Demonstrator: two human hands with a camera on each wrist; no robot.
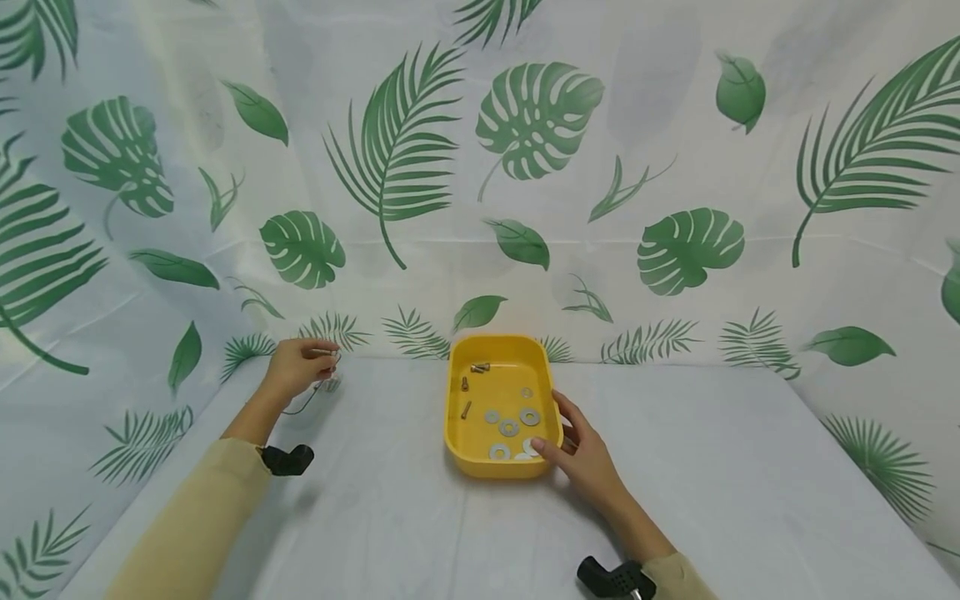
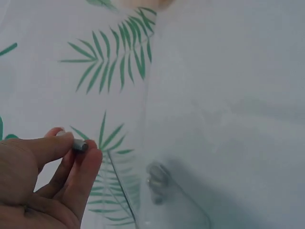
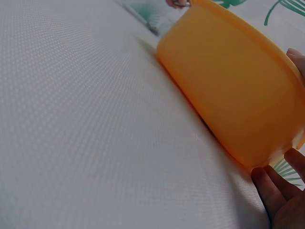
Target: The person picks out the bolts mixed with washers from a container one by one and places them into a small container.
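Note:
At the left, my left hand (image 1: 292, 367) is raised above a clear plastic container (image 1: 330, 383). Thumb and fingertips pinch a small metal bolt (image 2: 80, 144), mostly covered by the fingers. Below it in the left wrist view, a blurred cluster of metal bolts (image 2: 157, 182) sits in the see-through container. My right hand (image 1: 592, 458) grips the front right corner of a yellow tray (image 1: 498, 471), thumb over the rim and fingers against the outer wall. Inside the tray, several bolts (image 1: 465, 409) lie along the left and back, and several flat washers (image 1: 508, 427) lie toward the front right.
A white cloth (image 1: 360, 517) covers the table under the tray and container. Behind and at the sides hangs a white sheet (image 1: 442, 283) printed with green leaves. Both wrists wear black camera mounts (image 1: 287, 460).

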